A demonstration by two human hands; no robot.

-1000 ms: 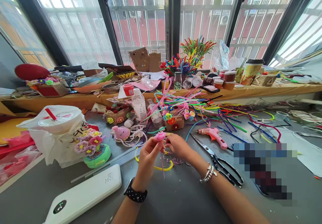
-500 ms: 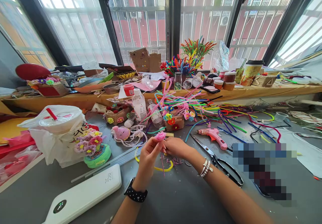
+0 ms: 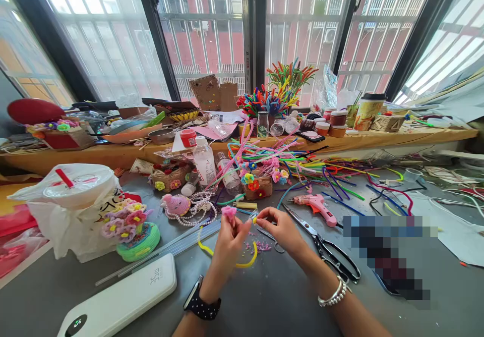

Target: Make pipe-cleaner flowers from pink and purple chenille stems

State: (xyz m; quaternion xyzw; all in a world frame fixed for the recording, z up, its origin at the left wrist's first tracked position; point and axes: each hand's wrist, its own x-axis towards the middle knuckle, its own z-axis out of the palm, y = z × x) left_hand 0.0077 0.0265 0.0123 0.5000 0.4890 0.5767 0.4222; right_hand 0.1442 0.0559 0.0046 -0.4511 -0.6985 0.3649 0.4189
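Observation:
My left hand (image 3: 227,243) is closed around a pink fuzzy flower (image 3: 229,212), whose bloom shows above the fingertips. Just to the right, my right hand (image 3: 279,230) pinches a small yellow piece (image 3: 254,221), close to the left thumb but apart from the flower. A shiny bit beside that piece is too small to make out. Below the hands a curved yellow pipe cleaner (image 3: 250,262) lies on the grey table, partly covered by my left hand. Pink clippings (image 3: 262,246) are scattered near a small pair of scissors (image 3: 270,237), partly hidden by my right hand.
Large black-handled scissors (image 3: 325,243) and a pink glue gun (image 3: 316,206) lie to the right. On the left are a white power bank (image 3: 124,296), a green flower pot (image 3: 139,243) and a bagged drink cup (image 3: 79,190). Pipe cleaners (image 3: 302,168) are heaped behind.
My hands have moved apart; the right one has left the pink flower and shows a yellow piece in its fingers. The flower has shifted left and down. The view has shifted slightly.

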